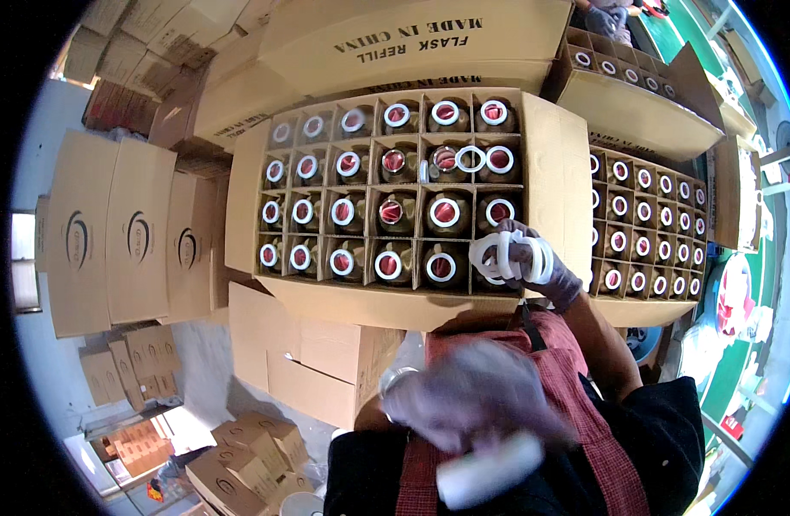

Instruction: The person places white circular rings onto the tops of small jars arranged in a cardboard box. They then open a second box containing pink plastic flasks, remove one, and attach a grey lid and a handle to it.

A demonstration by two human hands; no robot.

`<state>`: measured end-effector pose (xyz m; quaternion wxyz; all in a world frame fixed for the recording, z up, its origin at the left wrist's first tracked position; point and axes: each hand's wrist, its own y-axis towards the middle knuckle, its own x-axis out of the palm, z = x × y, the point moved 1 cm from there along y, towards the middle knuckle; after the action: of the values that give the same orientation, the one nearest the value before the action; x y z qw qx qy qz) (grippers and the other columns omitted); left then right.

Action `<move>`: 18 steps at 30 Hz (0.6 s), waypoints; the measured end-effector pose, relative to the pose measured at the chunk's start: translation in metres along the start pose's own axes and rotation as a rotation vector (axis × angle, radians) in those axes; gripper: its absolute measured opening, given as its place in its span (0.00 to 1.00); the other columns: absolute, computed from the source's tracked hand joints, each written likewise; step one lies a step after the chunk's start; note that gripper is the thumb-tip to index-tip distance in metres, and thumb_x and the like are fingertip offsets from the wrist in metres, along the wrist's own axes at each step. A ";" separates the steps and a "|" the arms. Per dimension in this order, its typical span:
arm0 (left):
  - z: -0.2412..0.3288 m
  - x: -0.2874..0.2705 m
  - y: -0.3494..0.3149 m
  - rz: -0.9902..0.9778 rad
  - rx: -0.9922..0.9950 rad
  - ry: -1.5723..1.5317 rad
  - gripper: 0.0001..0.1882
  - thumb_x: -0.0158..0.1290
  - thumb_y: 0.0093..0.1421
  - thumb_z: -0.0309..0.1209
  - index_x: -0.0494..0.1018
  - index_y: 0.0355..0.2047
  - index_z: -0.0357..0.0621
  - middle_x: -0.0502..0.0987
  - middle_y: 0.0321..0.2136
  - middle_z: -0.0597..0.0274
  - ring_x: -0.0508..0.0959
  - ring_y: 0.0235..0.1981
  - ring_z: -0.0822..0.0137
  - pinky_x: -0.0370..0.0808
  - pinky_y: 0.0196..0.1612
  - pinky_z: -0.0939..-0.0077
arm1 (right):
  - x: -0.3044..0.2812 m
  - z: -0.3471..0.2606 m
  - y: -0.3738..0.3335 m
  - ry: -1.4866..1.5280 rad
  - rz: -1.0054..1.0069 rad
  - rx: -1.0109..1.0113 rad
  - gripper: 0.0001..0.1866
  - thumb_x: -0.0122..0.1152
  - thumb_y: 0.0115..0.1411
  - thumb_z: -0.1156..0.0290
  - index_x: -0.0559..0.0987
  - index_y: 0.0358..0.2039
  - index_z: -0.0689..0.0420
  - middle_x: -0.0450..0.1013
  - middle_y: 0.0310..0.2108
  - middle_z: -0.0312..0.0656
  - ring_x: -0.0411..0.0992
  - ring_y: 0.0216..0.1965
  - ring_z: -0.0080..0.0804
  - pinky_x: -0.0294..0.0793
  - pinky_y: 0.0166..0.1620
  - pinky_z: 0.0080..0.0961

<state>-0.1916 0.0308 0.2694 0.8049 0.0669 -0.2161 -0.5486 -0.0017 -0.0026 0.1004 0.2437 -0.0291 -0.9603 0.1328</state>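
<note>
An open carton [376, 290] divided by cardboard partitions stands in front of me, holding rows of glass flask liners [444, 212], most with a white ring round the neck and red showing inside. Two in the middle columns, one a bare-necked flask liner [391, 211], show a glassy rim without white. A loose white ring [471, 158] lies across a partition in the second row. Over the near right corner, my gloved right hand [532, 262] is closed on several white rings [502, 256]. Nearer me, my gloved left hand [477, 396] is smeared by motion; a blurred white object [489, 471] shows beside it.
Another partitioned carton [644, 230] of ringed flask liners adjoins on the right. Beyond it, a co-worker's gloved hands [607, 19] are near a third open carton [640, 103]. Tall closed cartons [111, 236] are stacked left; a closed carton [313, 353] sits below the near edge.
</note>
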 end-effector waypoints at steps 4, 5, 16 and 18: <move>0.019 0.045 0.021 -0.229 0.440 -0.079 0.18 0.51 0.65 0.38 0.77 0.44 0.35 0.74 0.23 0.60 0.76 0.21 0.63 0.71 0.24 0.72 | -0.011 0.021 0.004 -0.122 -0.065 -0.109 0.34 0.78 0.38 0.67 0.71 0.47 0.55 0.72 0.38 0.33 0.72 0.40 0.20 0.75 0.47 0.21; 0.020 0.045 0.025 -0.214 0.477 -0.095 0.15 0.53 0.64 0.35 0.78 0.41 0.33 0.75 0.22 0.60 0.76 0.19 0.64 0.70 0.21 0.73 | -0.009 0.014 0.001 -0.222 -0.089 -0.180 0.34 0.79 0.38 0.64 0.71 0.46 0.55 0.73 0.38 0.33 0.72 0.40 0.19 0.75 0.47 0.21; 0.003 0.035 -0.001 0.149 0.274 -0.359 0.14 0.50 0.64 0.36 0.73 0.44 0.37 0.76 0.28 0.56 0.76 0.24 0.62 0.74 0.29 0.69 | -0.017 0.000 -0.023 0.013 0.027 -0.096 0.22 0.70 0.51 0.67 0.72 0.44 0.57 0.73 0.37 0.34 0.72 0.37 0.20 0.74 0.42 0.19; -0.009 0.000 -0.017 0.419 0.202 -0.331 0.10 0.49 0.64 0.32 0.74 0.39 0.37 0.76 0.28 0.56 0.75 0.22 0.66 0.73 0.27 0.74 | -0.019 -0.002 -0.032 0.011 0.057 -0.097 0.24 0.73 0.50 0.66 0.72 0.44 0.57 0.74 0.38 0.34 0.73 0.38 0.20 0.74 0.44 0.18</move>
<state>-0.2023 0.0234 0.2553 0.8439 0.0102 -0.4070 -0.3495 0.0159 -0.0350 0.1017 0.2434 -0.0687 -0.9630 0.0926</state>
